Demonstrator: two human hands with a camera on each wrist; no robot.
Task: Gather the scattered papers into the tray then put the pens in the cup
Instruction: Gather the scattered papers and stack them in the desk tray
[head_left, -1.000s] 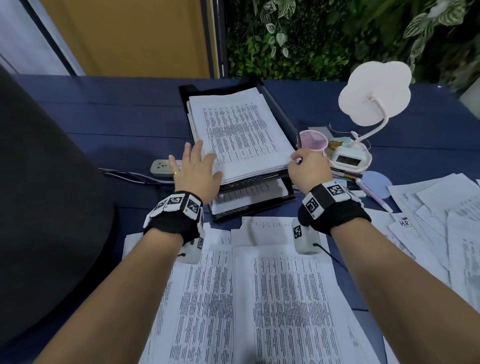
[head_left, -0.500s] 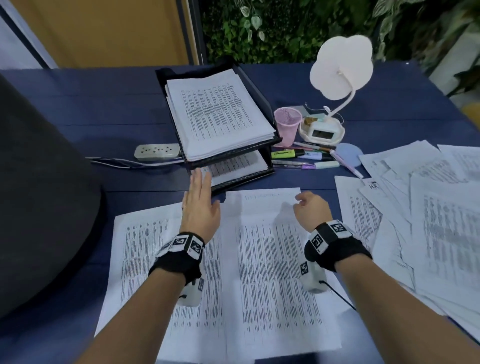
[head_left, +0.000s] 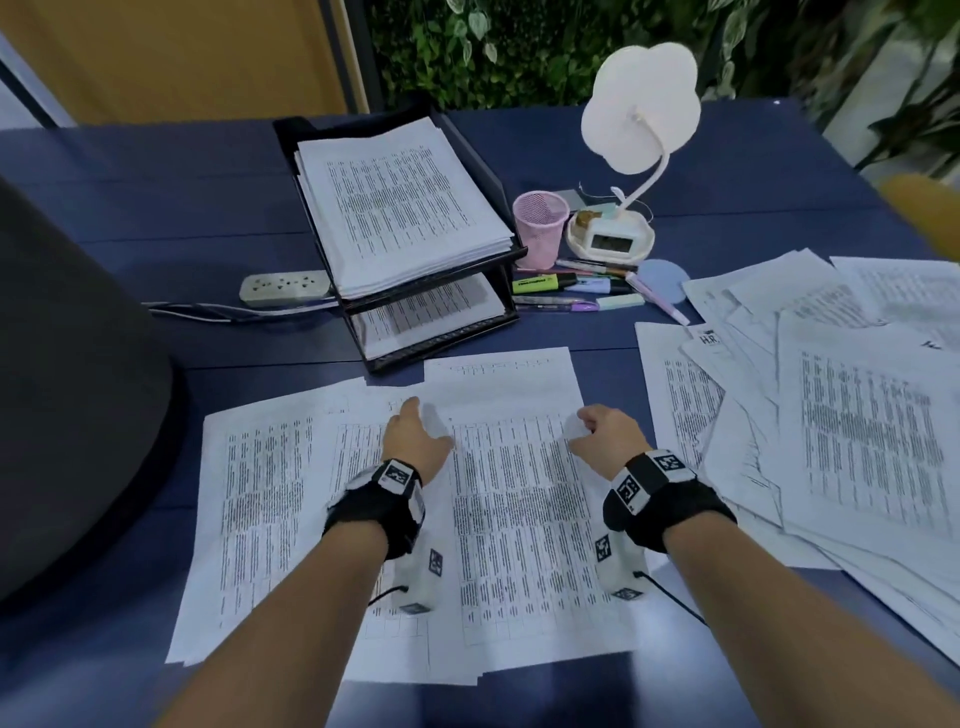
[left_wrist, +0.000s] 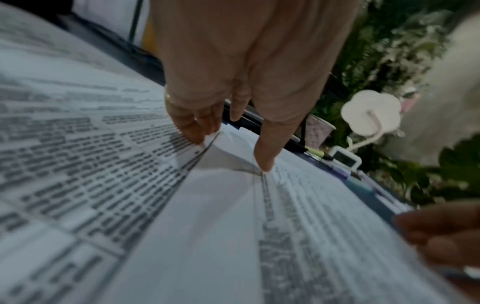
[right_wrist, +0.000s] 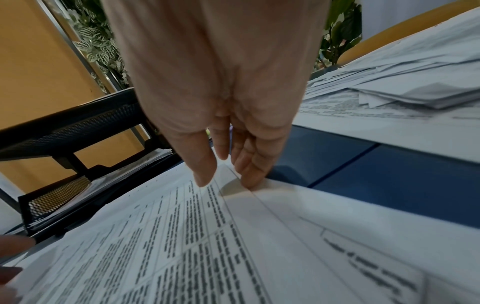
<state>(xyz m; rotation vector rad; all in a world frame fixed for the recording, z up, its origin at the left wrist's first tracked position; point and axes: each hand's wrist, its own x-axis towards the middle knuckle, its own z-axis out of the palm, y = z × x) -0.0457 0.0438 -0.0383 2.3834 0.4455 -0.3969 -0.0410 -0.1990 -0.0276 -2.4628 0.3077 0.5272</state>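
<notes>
Printed sheets lie spread on the blue table in front of me. My left hand (head_left: 423, 421) (left_wrist: 228, 150) pinches the left edge of the middle sheet (head_left: 519, 493), thumb on top. My right hand (head_left: 579, 426) (right_wrist: 226, 179) pinches the same sheet's right edge, which lifts slightly. Behind stands the black two-tier tray (head_left: 511, 252), with a thick paper stack (head_left: 395, 202) on its top tier. The pink mesh cup (head_left: 540, 223) stands right of the tray. Several pens and highlighters (head_left: 571, 291) lie in front of the cup. A loose paper pile (head_left: 831, 405) covers the right side.
A white power strip (head_left: 283, 288) with its cable lies left of the tray. A white cloud-shaped lamp with a clock base (head_left: 610, 239) stands behind the pens, beside a blue round coaster (head_left: 662, 280). A large dark rounded object (head_left: 67, 389) fills the left edge.
Both hands have come back from the tray to the sheets in front. They lay on the papers half a second ago; now each pinches an edge of the middle sheet.
</notes>
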